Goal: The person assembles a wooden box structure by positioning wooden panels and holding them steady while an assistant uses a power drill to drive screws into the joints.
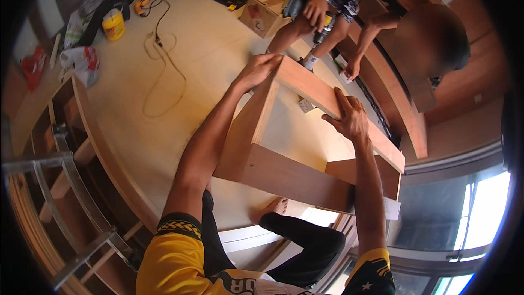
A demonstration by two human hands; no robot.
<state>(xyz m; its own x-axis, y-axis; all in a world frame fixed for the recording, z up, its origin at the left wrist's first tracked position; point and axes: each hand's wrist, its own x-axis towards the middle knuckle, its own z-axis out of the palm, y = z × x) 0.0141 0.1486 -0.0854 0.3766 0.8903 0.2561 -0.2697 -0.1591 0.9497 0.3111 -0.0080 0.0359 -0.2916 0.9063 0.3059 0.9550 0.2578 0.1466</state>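
A rectangular wooden frame [300, 172] made of boards stands tilted in front of me, its middle hollow. My left hand [259, 71] grips its far left corner, fingers curled over the top edge. Farther right, my right hand [352, 117] clasps the long far board, with the thumb on the inner side and the fingers over the top face. Just beyond the frame a co-worker's hand [316, 10] rests by a cordless drill [326, 28]. The co-worker's other hand [352, 70] is low beside the frame, at a small white item I cannot make out.
A metal ladder [82, 196] lies over a large wooden frame [101, 136] at left. On the floor are an orange corded tool [143, 5], its looping cable [164, 54], a yellow bucket [113, 24], plastic bags [82, 63] and a cardboard box [262, 13]. Glass panels [436, 213] stand at right.
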